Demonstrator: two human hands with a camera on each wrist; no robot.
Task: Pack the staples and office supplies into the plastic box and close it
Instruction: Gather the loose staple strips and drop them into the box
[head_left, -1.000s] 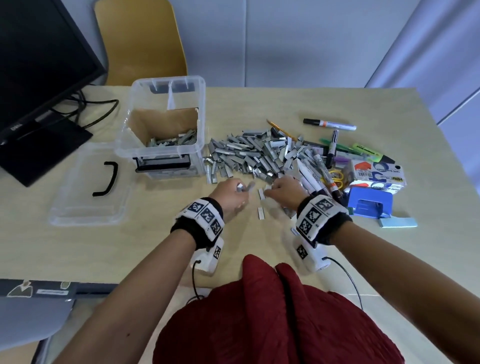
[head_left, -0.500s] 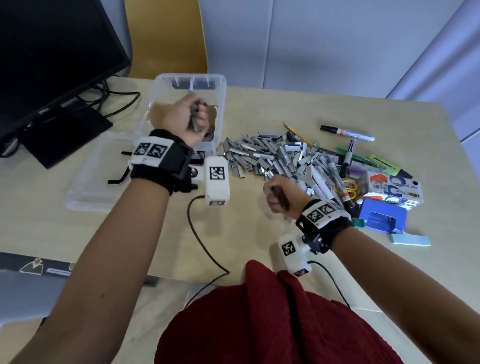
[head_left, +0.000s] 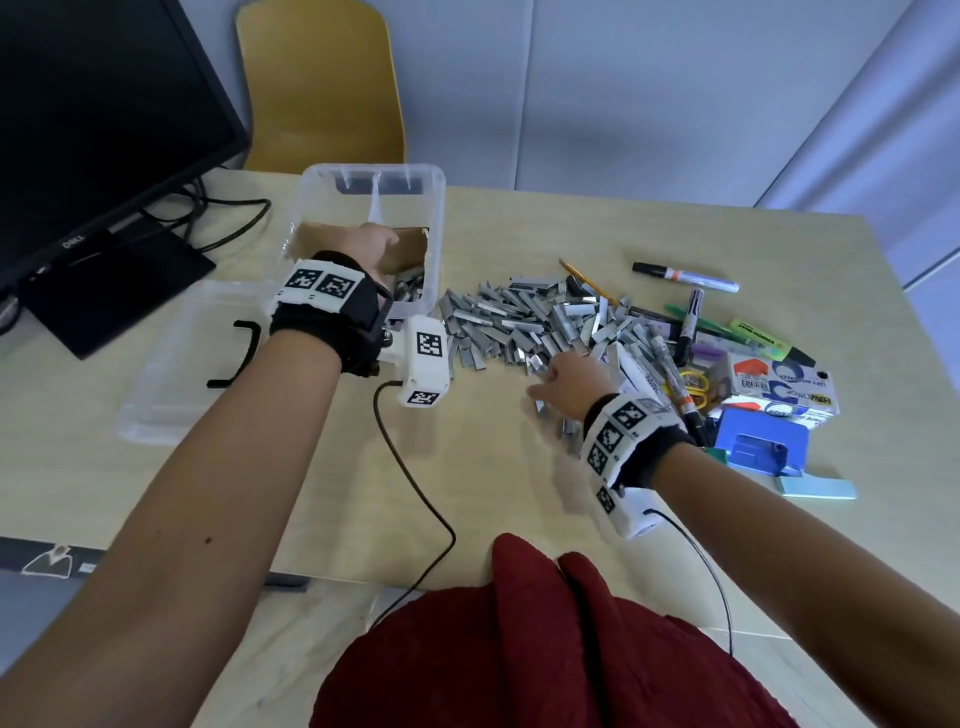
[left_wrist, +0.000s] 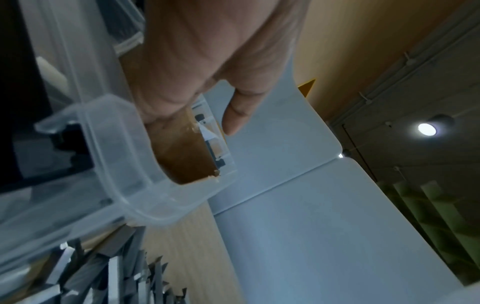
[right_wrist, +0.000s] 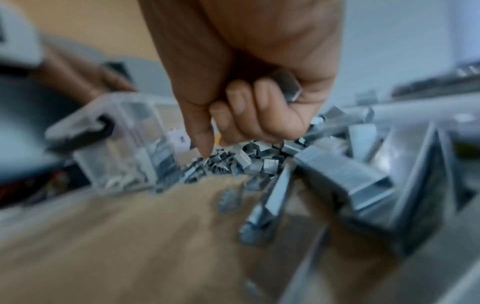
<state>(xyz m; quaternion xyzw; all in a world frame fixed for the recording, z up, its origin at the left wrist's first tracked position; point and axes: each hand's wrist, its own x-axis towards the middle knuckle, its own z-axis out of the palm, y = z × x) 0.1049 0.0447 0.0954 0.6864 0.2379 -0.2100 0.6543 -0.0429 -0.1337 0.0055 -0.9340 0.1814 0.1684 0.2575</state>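
Observation:
A clear plastic box (head_left: 439, 223) stands open at the back left of the table, with some staple strips (head_left: 410, 288) and a cardboard piece inside. My left hand (head_left: 371, 241) reaches down into it; in the left wrist view the hand (left_wrist: 197, 61) shows a relaxed palm and straight thumb over the box rim (left_wrist: 109, 148), holding nothing. A big pile of staple strips (head_left: 519, 322) lies right of the box. My right hand (head_left: 566, 379) sits at the pile's near edge, its fingers (right_wrist: 259, 102) curled round a few staple strips (right_wrist: 288, 84), index finger pointing down.
The box lid (head_left: 171, 374) with a black handle lies left of the box. A monitor (head_left: 93, 130) stands at far left. Markers (head_left: 685, 275), staple cartons (head_left: 779, 384), yellow scissors (head_left: 693, 384), a blue hole punch (head_left: 758, 447) and sticky notes (head_left: 818, 488) crowd the right side.
My left hand, which held staples above the box, has dropped into it and let them go. My right hand has moved forward to the pile's edge, still gripping staples.

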